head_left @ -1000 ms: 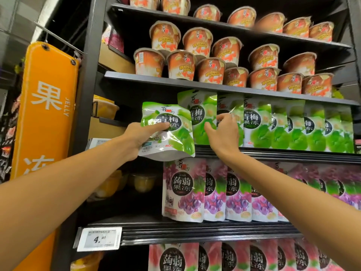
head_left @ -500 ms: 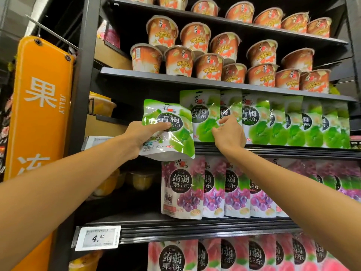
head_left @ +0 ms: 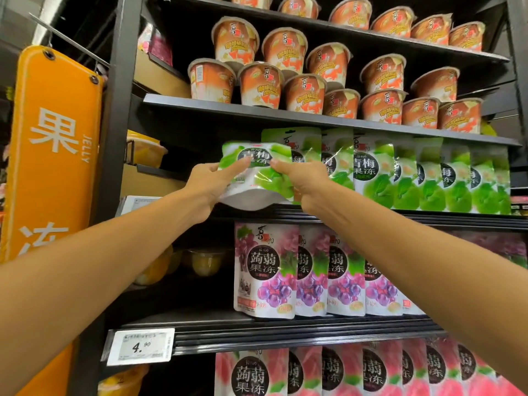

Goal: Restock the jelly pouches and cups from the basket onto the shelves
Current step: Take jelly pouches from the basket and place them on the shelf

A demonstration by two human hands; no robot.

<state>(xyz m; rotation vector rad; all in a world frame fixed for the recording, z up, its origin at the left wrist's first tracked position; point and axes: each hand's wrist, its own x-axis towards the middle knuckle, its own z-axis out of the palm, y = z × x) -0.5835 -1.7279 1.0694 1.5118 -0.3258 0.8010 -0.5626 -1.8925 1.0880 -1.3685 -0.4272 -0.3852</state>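
A green jelly pouch (head_left: 257, 178) tilts at the front left of the green-pouch shelf (head_left: 371, 214), its white base over the shelf edge. My left hand (head_left: 208, 184) grips its left side, thumb on the front. On the pouch's right side my right hand (head_left: 303, 181) holds it, fingers curled over the front. Behind it stands a row of several green pouches (head_left: 371, 170). The basket is out of view.
Orange jelly cups (head_left: 285, 81) are stacked on the shelf above. Purple grape pouches (head_left: 285, 270) fill the shelf below, pink pouches (head_left: 314, 372) the lowest. An orange hanging sign (head_left: 54, 144) is at left. A price tag (head_left: 140, 345) sits on the lower shelf edge.
My right hand left the row of standing pouches and took hold of the held pouch's right side. The pouch moved right and up onto the shelf edge, tilting back.
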